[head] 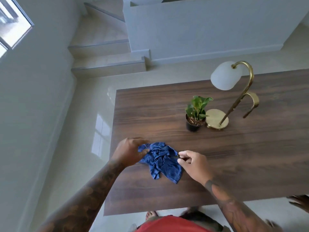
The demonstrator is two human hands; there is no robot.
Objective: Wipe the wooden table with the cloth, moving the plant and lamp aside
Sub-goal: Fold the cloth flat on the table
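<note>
A crumpled blue cloth lies on the dark wooden table near its front left part. My left hand pinches the cloth's left edge between thumb and fingers. My right hand is at the cloth's right edge, thumb and forefinger pinched together on or just beside the fabric. Further back stand a small green plant in a black pot and, touching it on the right, a brass lamp with a white shade and round base.
The table's left edge drops to a glossy tiled floor. Steps and a white wall rise behind. My bare feet and red shirt show below the table's front edge.
</note>
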